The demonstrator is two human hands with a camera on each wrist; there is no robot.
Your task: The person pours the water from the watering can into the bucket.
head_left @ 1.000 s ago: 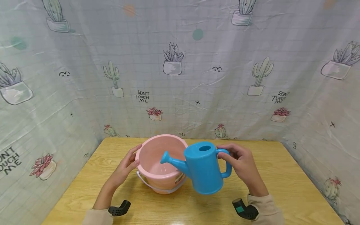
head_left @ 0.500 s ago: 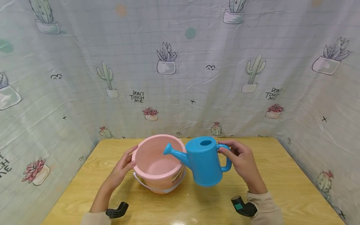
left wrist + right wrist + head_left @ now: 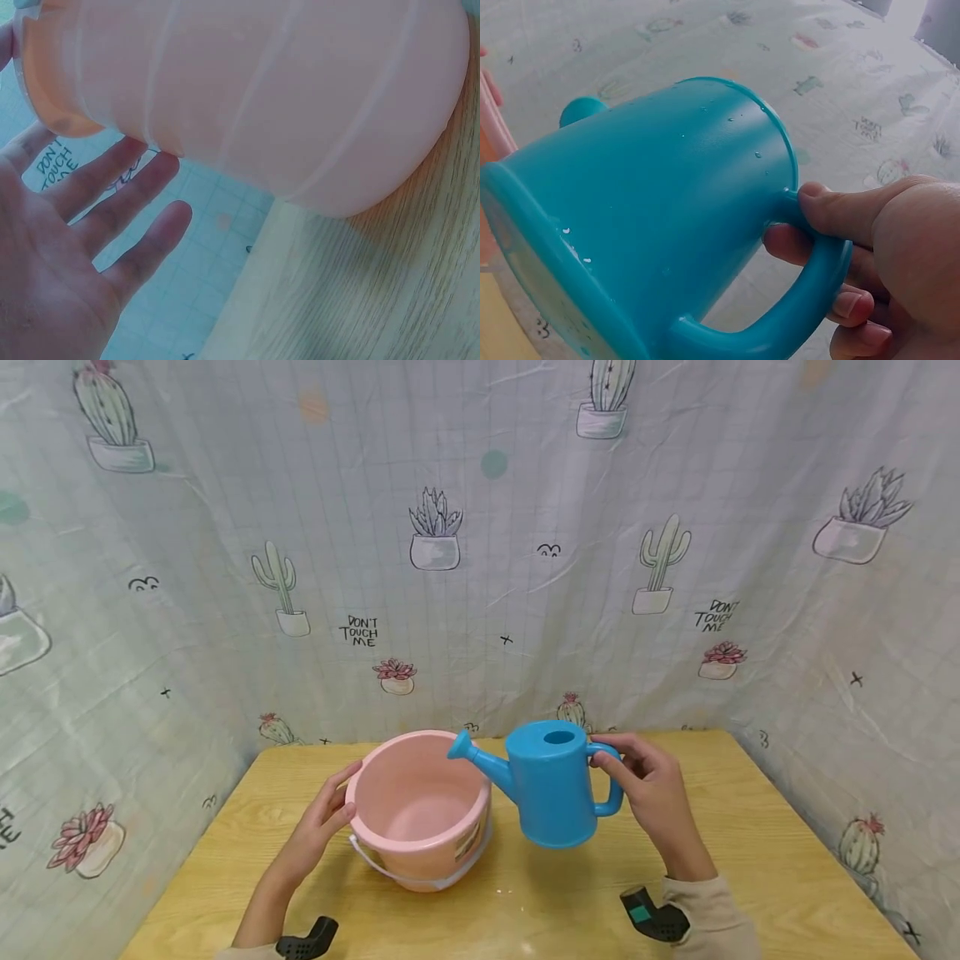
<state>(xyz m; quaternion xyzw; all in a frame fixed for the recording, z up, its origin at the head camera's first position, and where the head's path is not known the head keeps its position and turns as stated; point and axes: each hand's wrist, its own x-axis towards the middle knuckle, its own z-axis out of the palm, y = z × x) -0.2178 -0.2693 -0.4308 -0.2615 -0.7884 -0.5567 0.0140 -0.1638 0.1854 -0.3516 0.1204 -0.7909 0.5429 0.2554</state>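
My right hand (image 3: 656, 789) grips the handle of a blue watering can (image 3: 555, 797), thumb on top of the handle and fingers through its loop. The can is held up, roughly upright, to the right of a pink bucket (image 3: 416, 846); its spout points left and overlaps the bucket's far right rim. Water drops cling to the can (image 3: 652, 202) in the right wrist view. At the bucket's left side, my left hand (image 3: 311, 831) rests against the rim and wall. Its fingers (image 3: 112, 217) look extended in the left wrist view, the tips at the ribbed wall.
Both bucket and hands are over a wooden table (image 3: 750, 860). A white bail handle (image 3: 442, 883) hangs down the bucket's front. Small wet spots shine on the wood near the bucket. A cactus-print sheet (image 3: 495, 543) encloses the table at the back and sides.
The watering can has risen and shifted right relative to the bucket, drawing its spout from over the bucket's middle to its far right rim. My left hand stays at the bucket. The head view has shifted slightly.
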